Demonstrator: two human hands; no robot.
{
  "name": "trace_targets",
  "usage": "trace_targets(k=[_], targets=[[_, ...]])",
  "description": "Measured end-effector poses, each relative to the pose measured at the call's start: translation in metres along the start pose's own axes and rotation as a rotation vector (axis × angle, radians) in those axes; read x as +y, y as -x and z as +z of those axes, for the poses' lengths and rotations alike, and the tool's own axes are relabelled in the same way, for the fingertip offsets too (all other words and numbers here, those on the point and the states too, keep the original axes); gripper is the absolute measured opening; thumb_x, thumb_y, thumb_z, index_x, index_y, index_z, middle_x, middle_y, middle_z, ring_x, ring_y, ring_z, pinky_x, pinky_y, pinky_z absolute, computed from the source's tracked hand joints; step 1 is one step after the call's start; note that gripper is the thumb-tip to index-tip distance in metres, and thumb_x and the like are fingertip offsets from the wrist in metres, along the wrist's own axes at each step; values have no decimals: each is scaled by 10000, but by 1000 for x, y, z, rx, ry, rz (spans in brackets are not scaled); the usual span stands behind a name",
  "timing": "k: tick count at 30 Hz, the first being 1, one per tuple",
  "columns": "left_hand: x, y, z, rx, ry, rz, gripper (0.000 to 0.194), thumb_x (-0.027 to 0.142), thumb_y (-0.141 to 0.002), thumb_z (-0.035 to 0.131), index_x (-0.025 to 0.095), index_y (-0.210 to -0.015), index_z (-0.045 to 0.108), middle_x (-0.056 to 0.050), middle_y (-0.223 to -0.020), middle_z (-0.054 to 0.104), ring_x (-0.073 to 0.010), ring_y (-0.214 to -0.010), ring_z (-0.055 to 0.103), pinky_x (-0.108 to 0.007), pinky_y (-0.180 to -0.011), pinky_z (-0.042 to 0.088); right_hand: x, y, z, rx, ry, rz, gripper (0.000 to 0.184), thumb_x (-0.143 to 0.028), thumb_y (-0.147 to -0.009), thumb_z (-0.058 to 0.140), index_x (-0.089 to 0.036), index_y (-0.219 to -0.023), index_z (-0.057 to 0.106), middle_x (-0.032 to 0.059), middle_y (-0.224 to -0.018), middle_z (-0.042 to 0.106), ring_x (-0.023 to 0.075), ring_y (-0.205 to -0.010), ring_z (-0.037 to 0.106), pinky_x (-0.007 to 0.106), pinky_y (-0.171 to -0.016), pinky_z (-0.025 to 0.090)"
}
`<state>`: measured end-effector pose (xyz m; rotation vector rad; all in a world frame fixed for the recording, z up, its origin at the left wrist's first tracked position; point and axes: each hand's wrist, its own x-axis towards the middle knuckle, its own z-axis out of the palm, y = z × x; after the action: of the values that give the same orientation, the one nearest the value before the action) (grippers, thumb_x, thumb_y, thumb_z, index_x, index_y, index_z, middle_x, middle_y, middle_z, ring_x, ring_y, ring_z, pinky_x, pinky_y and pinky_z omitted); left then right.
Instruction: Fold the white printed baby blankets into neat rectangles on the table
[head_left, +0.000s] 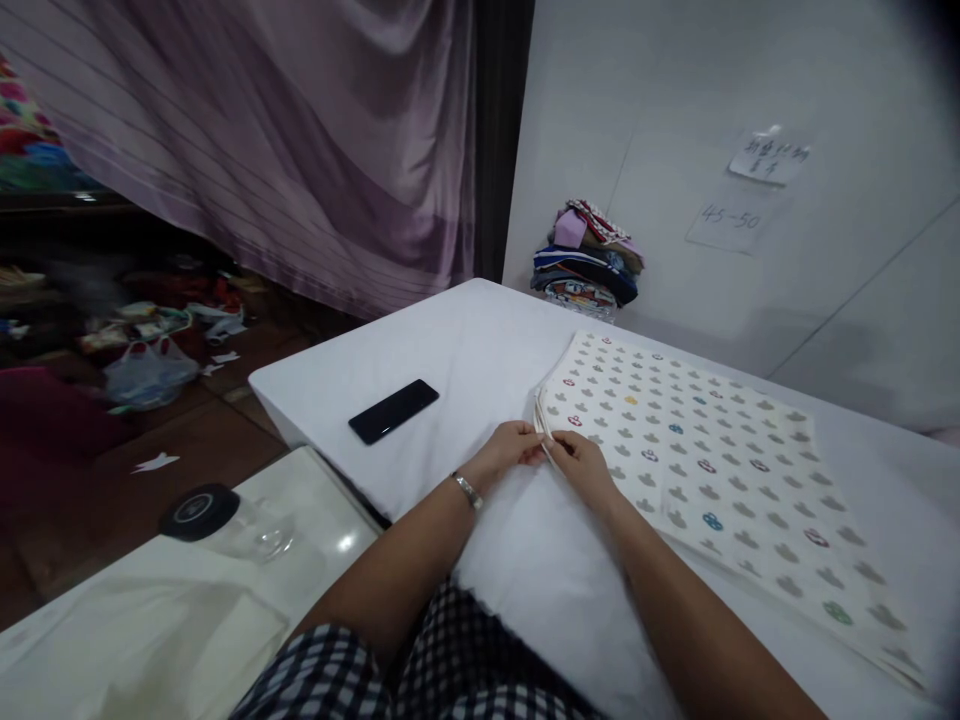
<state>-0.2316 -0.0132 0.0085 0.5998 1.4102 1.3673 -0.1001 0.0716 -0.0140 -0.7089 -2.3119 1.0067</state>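
A cream patterned cloth cover with small grey and coloured motifs lies flat on the white table. A white pillow rests in front of me, partly under my arms. My left hand pinches the near-left edge of the cover, fingers closed on it. My right hand grips the same edge just beside it, fingers curled. A metal watch band sits on my left wrist.
A black phone lies on the table to the left of my hands. A stack of folded clothes stands by the wall at the back. A glass jar with a black lid sits on a lower surface at left. Clutter covers the floor at far left.
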Motion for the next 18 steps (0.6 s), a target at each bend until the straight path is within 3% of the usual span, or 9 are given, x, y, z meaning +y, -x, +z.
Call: trace_targets(k=[3,6,9,12,18], targets=[[2,0,1,54,-24,-9,77,159,-743,590,139,-690,537,-2,-599,611,-106,-581,592,-216,-573,458,-8,-2,-7,-2,195,-22,304,-336,-907,387,-202,-766,621,20,-768,642,165,-728,566,258,-659,398],[2,-1,1,91,-20,-17,66,143,-740,554,147,-684,521,-13,-603,619,-126,-598,607,-227,-574,466,-21,-3,-18,32,456,-70,275,-283,-924,353,-193,-870,607,51,-852,638,176,-804,566,261,-691,386],[2,-1,1,95,-3,-16,60,140,-742,539,152,-690,512,-12,-595,619,-129,-593,610,-233,-587,480,-35,-4,-23,-68,655,-115,237,-261,-928,368,-193,-939,595,63,-911,635,183,-845,575,260,-681,371],[1,-1,1,85,14,-13,59,136,-746,534,154,-697,506,-7,-580,616,-124,-566,604,-243,-596,493,-44,-5,-21,-211,715,-113,218,-254,-925,397,-199,-863,599,44,-852,638,166,-765,581,255,-649,356],[1,0,1,61,66,-23,69,129,-763,540,147,-706,504,-15,-585,623,-121,-545,607,-253,-603,512,-47,-7,-17,-247,715,-122,216,-221,-918,417,-197,-814,605,44,-828,639,161,-754,581,252,-650,354]])
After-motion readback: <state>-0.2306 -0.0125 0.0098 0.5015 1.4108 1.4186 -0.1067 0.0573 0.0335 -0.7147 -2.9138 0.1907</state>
